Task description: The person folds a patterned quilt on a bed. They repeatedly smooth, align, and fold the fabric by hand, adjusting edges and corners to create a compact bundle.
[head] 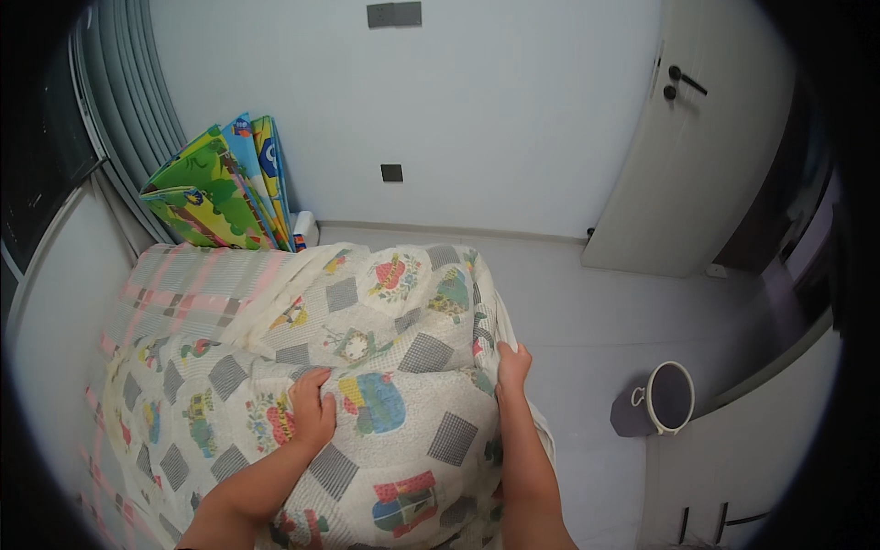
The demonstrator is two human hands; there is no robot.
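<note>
A thick patchwork-print quilt (385,454), white with grey checked squares and coloured pictures, lies rumpled over a bed in front of me. My left hand (313,411) is at a raised fold near the quilt's middle, its fingers curled into the cloth. At the right edge my right hand (513,370) grips the quilt's border, thumb and fingers around the gathered fabric. The far part of the quilt is folded over and slants across the bed. Beneath it, a pink and grey plaid bed sheet (196,278) shows at the far left corner and along the left side.
Folded, colourful play mats (220,185) lean behind the bed beside a grey curtain (130,82). On the floor to the right stands a grey bin (632,410) with a pale rim. A white door (701,151) stands ajar at the back right. Cabinet fronts (742,454) occupy the lower right.
</note>
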